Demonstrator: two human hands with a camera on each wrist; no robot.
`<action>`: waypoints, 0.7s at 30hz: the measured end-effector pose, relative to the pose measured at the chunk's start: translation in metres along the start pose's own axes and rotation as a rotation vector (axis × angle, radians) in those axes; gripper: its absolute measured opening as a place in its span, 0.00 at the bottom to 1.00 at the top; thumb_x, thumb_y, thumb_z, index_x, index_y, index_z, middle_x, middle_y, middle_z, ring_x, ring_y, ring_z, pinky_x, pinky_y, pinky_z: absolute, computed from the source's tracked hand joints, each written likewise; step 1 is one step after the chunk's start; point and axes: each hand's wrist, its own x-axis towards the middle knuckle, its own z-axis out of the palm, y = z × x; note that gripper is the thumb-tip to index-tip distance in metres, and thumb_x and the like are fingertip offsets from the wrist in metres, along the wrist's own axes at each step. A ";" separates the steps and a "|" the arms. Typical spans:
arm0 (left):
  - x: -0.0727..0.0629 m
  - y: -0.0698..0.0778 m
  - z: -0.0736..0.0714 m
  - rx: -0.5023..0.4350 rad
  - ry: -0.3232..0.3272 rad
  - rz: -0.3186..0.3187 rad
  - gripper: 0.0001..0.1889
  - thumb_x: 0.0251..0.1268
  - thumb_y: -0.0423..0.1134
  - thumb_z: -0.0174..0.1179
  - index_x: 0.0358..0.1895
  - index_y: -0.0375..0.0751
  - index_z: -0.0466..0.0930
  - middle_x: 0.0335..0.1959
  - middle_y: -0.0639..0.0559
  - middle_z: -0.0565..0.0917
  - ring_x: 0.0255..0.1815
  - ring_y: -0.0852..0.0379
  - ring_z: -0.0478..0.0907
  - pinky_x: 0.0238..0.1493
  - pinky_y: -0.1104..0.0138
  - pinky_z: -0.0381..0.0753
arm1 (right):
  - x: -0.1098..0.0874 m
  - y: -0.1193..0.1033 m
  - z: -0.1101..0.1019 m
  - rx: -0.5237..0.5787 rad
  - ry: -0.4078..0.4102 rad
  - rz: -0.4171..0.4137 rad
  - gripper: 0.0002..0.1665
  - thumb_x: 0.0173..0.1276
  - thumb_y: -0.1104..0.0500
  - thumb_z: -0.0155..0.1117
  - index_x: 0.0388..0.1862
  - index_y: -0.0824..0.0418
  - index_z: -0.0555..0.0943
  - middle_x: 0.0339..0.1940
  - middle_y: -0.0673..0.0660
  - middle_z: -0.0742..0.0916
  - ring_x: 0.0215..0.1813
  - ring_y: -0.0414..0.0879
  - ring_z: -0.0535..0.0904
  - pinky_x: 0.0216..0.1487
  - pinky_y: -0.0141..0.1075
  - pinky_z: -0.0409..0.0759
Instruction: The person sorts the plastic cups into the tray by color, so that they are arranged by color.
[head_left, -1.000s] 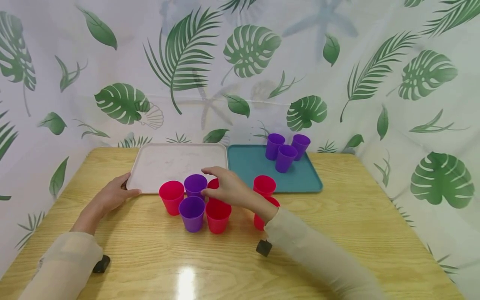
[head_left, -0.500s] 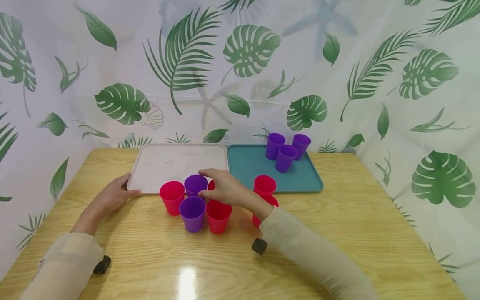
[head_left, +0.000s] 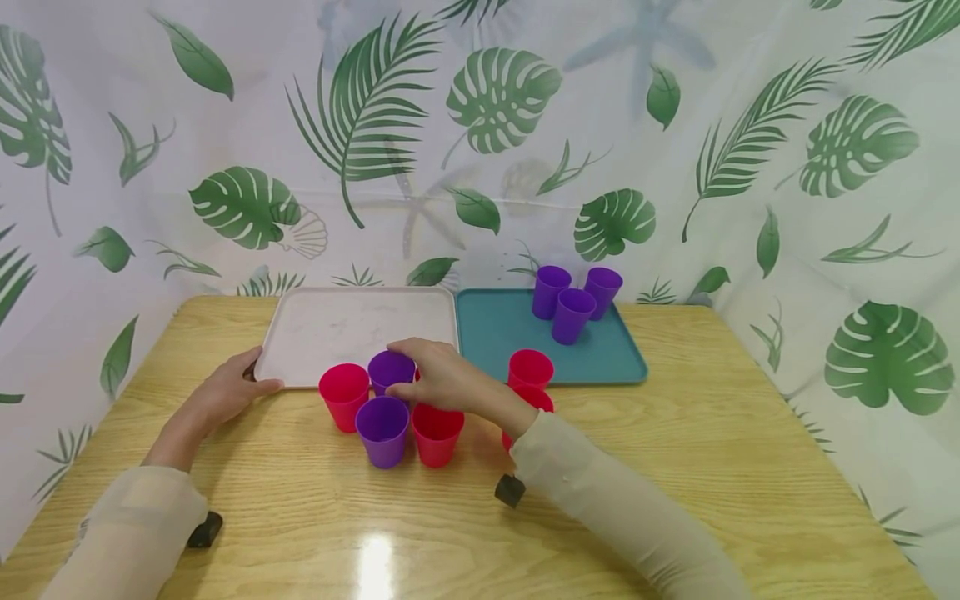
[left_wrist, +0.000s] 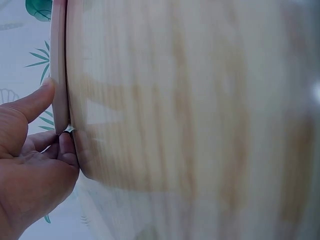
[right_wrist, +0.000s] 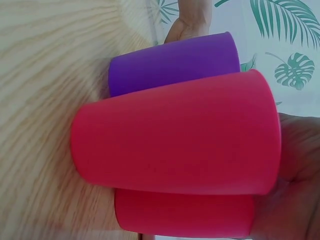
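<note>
My left hand (head_left: pixel 221 390) holds the near left corner of the white tray (head_left: pixel 360 329); in the left wrist view the thumb (left_wrist: pixel 42 100) lies against its edge, with the other fingers curled by the corner. My right hand (head_left: pixel 453 377) reaches over the cups and has its thumb and fingers around the rear purple cup (head_left: pixel 382 365). The thumb sits between this cup and the front purple cup (head_left: pixel 384 442). Red cups stand on either side, one at the left (head_left: pixel 345 402) and one at the front right (head_left: pixel 437 442). Another red cup is mostly hidden behind my right hand.
Several purple cups, one in front (head_left: pixel 573 317), stand on the teal tray (head_left: pixel 495 333) at the back right. Two red cups stand right of the group, one behind (head_left: pixel 531 368) and one partly hidden by my right wrist (head_left: pixel 536 398). A leaf-patterned cloth (head_left: pixel 525 175) hangs behind the table.
My right hand has moved slightly left, farther around the rear purple cup. The front purple cup has shifted a little left and toward me. My left hand has stayed at the tray corner.
</note>
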 end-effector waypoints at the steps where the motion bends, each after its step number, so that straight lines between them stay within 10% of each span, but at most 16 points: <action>1: 0.000 0.000 0.000 0.001 -0.001 0.001 0.47 0.78 0.43 0.60 0.81 0.26 0.35 0.81 0.23 0.41 0.81 0.26 0.39 0.78 0.36 0.42 | 0.000 0.000 0.000 0.002 0.001 0.000 0.39 0.70 0.53 0.73 0.76 0.63 0.71 0.66 0.59 0.82 0.61 0.50 0.81 0.57 0.37 0.84; 21: 0.000 0.000 -0.001 0.008 0.001 0.001 0.47 0.78 0.45 0.59 0.81 0.27 0.35 0.81 0.23 0.40 0.81 0.25 0.38 0.78 0.35 0.41 | -0.023 -0.004 -0.045 0.264 0.265 -0.133 0.36 0.69 0.59 0.74 0.72 0.70 0.73 0.61 0.62 0.84 0.59 0.52 0.82 0.64 0.42 0.80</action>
